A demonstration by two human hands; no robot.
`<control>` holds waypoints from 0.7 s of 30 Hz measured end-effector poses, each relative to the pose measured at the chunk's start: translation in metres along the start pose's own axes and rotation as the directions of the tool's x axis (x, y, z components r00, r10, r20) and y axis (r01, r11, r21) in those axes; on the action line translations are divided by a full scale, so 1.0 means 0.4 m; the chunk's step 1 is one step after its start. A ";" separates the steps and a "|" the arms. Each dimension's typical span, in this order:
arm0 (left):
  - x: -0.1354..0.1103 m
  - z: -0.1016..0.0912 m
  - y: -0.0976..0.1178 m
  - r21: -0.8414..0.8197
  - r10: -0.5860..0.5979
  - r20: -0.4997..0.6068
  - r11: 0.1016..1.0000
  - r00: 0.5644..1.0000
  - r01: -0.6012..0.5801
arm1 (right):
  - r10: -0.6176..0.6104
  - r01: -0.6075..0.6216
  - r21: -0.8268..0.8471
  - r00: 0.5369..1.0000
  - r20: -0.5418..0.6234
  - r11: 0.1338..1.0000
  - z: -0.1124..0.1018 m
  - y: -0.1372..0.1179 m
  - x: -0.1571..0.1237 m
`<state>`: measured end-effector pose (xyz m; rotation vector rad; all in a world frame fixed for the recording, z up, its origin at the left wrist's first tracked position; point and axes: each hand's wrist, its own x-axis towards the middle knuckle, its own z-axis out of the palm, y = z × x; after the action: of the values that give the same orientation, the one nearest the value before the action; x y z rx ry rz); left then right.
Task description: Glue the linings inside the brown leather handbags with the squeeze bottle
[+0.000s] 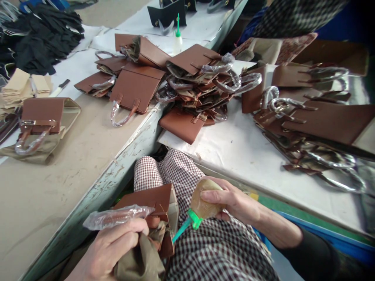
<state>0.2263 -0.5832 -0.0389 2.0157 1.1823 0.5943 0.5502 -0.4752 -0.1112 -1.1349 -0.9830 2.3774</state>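
A brown handbag (146, 198) lies over my lap, its handle wrapped in clear plastic (117, 217). My left hand (109, 248) is closed on the bag's olive lining (142, 261), just below that handle. In my right hand (231, 199) is a yellowish glue bottle (205, 203), tipped downward. Its green nozzle (183, 230) points at the bag's side edge, the tip at or very near the brown panel; whether it touches I cannot tell. The inside of the bag is mostly hidden by my left hand and the lining.
Brown handbags pile up on the table ahead (196, 97) and at right (322, 125). One bag with its lining out (43, 117) lies left, near a knife (60, 88). Behind the pile stands another green-tipped bottle (177, 43). Black fabric (43, 35) is heaped at far left.
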 end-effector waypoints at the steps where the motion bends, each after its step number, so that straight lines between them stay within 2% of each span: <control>1: 0.000 0.000 0.000 -0.002 0.002 -0.011 1.000 1.000 -0.002 | 0.003 -0.004 -0.020 1.000 -0.020 1.000 -0.003 -0.002 0.001; 7: 0.001 0.000 0.000 0.003 -0.008 -0.017 1.000 1.000 0.008 | -0.037 0.012 -0.215 0.993 -0.113 0.977 -0.027 -0.007 0.019; 11: -0.001 0.001 -0.002 0.028 -0.005 -0.002 1.000 1.000 0.005 | -0.027 -0.029 -0.318 0.985 -0.171 0.948 -0.035 -0.006 0.032; 16: -0.009 0.002 -0.011 0.013 -0.017 0.038 1.000 0.999 0.016 | -0.104 -0.046 -0.504 0.958 -0.266 0.863 -0.040 -0.006 0.045; 19: -0.015 0.002 -0.016 0.020 -0.042 0.052 0.999 0.998 0.041 | -0.175 -0.015 -0.600 0.950 -0.257 0.800 -0.042 -0.001 0.053; 21: -0.014 0.002 -0.016 0.022 -0.046 0.052 0.999 0.998 0.045 | -0.177 -0.007 -0.612 0.955 -0.240 0.791 -0.042 0.001 0.053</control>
<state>0.2206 -0.5864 -0.0445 2.0047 1.2040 0.5049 0.5499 -0.4564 -0.1307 -1.5523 -1.7125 1.7749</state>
